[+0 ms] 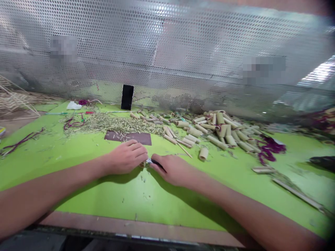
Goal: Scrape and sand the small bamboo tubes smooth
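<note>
My left hand [127, 157] is closed, its fingers curled over a short, pale tube piece [142, 164] of bamboo or reed that is mostly hidden beneath them. A knife [159, 164] with a black handle and a short bright blade is gripped in my right hand [172, 170]. Its blade meets the tube piece between my two hands, low over the green tabletop [154, 205]. Small dark scraps lie on the table just below. Beyond my left hand is a flat brown sheet [142, 138], partly covered by thin shavings [117, 124].
Behind my right hand spreads a heap of cut pale tubes [220, 129]; one tube [203, 153] stands nearer. A phone [127, 97] leans against the perforated metal panel [104, 45]. Purple yarn [270, 148] and split strips [298, 194] lie right. Thin sticks [15, 97] lie far left.
</note>
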The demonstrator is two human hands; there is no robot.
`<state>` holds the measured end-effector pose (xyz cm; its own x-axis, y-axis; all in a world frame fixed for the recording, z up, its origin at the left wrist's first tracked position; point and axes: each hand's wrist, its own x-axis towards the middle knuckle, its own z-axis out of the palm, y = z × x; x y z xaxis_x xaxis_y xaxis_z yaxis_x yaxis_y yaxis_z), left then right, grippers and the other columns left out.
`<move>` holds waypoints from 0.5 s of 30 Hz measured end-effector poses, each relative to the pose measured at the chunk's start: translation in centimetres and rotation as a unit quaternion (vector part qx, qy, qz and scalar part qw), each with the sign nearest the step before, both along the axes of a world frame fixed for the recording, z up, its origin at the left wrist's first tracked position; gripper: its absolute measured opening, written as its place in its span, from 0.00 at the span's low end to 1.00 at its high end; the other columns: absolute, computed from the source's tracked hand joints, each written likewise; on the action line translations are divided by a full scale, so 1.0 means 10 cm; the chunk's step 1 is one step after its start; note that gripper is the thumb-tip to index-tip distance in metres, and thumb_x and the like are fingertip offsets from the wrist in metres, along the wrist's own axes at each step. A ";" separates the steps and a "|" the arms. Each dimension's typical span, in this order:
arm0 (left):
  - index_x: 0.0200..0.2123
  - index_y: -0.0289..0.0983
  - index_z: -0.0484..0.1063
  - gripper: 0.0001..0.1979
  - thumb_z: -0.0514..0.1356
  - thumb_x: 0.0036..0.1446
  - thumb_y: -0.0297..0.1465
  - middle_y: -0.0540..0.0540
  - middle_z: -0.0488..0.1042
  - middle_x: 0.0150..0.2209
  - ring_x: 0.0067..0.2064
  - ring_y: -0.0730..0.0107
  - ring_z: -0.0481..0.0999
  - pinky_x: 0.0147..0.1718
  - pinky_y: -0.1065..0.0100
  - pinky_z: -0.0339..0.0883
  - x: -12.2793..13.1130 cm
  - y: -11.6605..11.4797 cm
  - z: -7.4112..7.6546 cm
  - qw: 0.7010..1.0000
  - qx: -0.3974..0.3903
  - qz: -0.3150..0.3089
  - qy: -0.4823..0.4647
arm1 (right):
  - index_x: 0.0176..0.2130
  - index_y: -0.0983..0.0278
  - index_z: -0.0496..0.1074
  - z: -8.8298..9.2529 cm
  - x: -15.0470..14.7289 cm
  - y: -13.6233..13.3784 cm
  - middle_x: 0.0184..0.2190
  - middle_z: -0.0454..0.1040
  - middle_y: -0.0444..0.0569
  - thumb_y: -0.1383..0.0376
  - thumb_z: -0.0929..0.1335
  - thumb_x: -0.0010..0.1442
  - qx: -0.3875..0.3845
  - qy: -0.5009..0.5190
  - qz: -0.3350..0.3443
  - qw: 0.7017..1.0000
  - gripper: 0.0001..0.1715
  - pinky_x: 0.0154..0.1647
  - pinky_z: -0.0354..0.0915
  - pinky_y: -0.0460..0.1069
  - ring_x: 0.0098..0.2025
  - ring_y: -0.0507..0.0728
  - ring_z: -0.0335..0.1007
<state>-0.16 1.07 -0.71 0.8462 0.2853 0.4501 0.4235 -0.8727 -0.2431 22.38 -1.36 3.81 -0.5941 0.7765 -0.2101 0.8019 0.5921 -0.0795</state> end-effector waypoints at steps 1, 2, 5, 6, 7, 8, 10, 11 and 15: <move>0.44 0.34 0.72 0.11 0.49 0.68 0.23 0.41 0.78 0.42 0.44 0.60 0.74 0.49 0.59 0.65 0.00 0.00 0.00 1.000 -0.008 -0.003 -0.005 | 0.44 0.64 0.71 0.00 0.00 0.00 0.32 0.79 0.53 0.57 0.57 0.75 -0.001 0.001 -0.002 1.000 0.19 0.26 0.47 0.49 0.28 0.57 0.69; 0.44 0.34 0.71 0.11 0.49 0.68 0.23 0.42 0.78 0.42 0.44 0.60 0.73 0.49 0.59 0.65 -0.01 0.00 0.00 1.000 -0.020 -0.005 -0.013 | 0.45 0.64 0.71 -0.01 0.00 0.00 0.32 0.79 0.52 0.57 0.57 0.75 -0.002 0.002 -0.003 1.000 0.19 0.26 0.47 0.49 0.28 0.57 0.68; 0.43 0.37 0.70 0.12 0.47 0.69 0.23 0.44 0.77 0.41 0.42 0.62 0.73 0.47 0.60 0.67 -0.02 -0.01 0.04 0.995 -0.068 0.012 -0.077 | 0.44 0.64 0.71 -0.01 0.01 0.00 0.31 0.78 0.51 0.57 0.58 0.75 -0.005 0.005 -0.002 1.000 0.18 0.26 0.47 0.49 0.27 0.56 0.67; 0.43 0.37 0.69 0.12 0.47 0.70 0.24 0.44 0.77 0.40 0.42 0.62 0.72 0.46 0.60 0.67 -0.03 -0.02 0.07 0.991 -0.075 0.025 -0.110 | 0.44 0.64 0.71 -0.02 0.01 0.00 0.31 0.78 0.50 0.58 0.58 0.75 -0.003 0.007 -0.001 1.000 0.17 0.25 0.47 0.49 0.27 0.56 0.67; 0.43 0.37 0.69 0.12 0.46 0.71 0.25 0.43 0.76 0.40 0.42 0.62 0.72 0.45 0.60 0.67 -0.05 -0.02 0.10 0.986 -0.078 0.041 -0.139 | 0.44 0.63 0.71 -0.02 0.01 0.00 0.31 0.78 0.50 0.58 0.58 0.74 -0.001 0.007 0.000 1.000 0.17 0.25 0.46 0.49 0.27 0.56 0.67; 0.42 0.37 0.69 0.12 0.46 0.71 0.26 0.43 0.76 0.40 0.42 0.61 0.72 0.44 0.59 0.67 -0.08 -0.01 0.12 0.983 -0.078 0.058 -0.159 | 0.44 0.63 0.71 -0.02 0.01 0.00 0.31 0.78 0.50 0.58 0.59 0.74 0.002 0.008 0.000 1.000 0.16 0.25 0.46 0.49 0.27 0.56 0.68; 0.42 0.37 0.70 0.12 0.47 0.72 0.30 0.43 0.76 0.41 0.43 0.60 0.72 0.45 0.58 0.66 -0.14 0.04 0.14 0.979 -0.089 0.091 -0.157 | 0.44 0.63 0.71 -0.02 0.01 0.00 0.31 0.78 0.50 0.58 0.59 0.74 0.003 0.008 -0.002 1.000 0.16 0.25 0.47 0.49 0.27 0.56 0.68; 0.41 0.37 0.71 0.13 0.48 0.72 0.32 0.43 0.76 0.41 0.43 0.60 0.72 0.47 0.56 0.65 -0.18 0.09 0.14 0.979 -0.099 0.108 -0.145 | 0.44 0.63 0.71 -0.01 0.00 0.00 0.31 0.78 0.50 0.58 0.59 0.74 0.001 0.009 -0.003 1.000 0.16 0.25 0.47 0.49 0.27 0.56 0.68; 0.41 0.36 0.74 0.12 0.52 0.71 0.33 0.43 0.78 0.41 0.45 0.58 0.74 0.54 0.48 0.60 -0.32 0.29 0.04 0.973 -0.114 0.163 -0.117 | 0.44 0.63 0.71 -0.02 0.00 0.01 0.31 0.77 0.51 0.57 0.58 0.75 -0.008 0.013 -0.006 1.000 0.18 0.26 0.50 0.48 0.27 0.56 0.69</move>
<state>-3.35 3.92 -0.32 0.5763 0.6361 0.5130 0.7069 -0.7030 0.0776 22.39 -1.27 3.63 -0.5905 0.7799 -0.2075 0.8063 0.5811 -0.1105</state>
